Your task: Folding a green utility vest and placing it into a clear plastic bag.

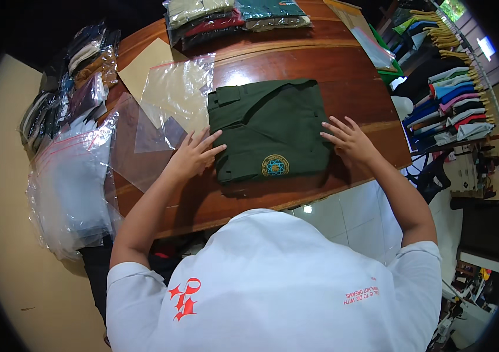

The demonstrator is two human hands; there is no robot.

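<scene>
Fingers of the left hand (194,154) are spreading flat, pressing the left edge of a folded dark green shirt (268,128) and gripping nothing. The right hand (349,139) is lying open on its right edge. The shirt is resting mid-way across the wooden table (343,64), beside clear plastic bags (176,94).

Bagged folded garments (235,17) lie at the far edge of the wooden surface (343,76). Empty clear bags (73,182) pile at the left; folded clothes (457,102) fill shelves at right.
</scene>
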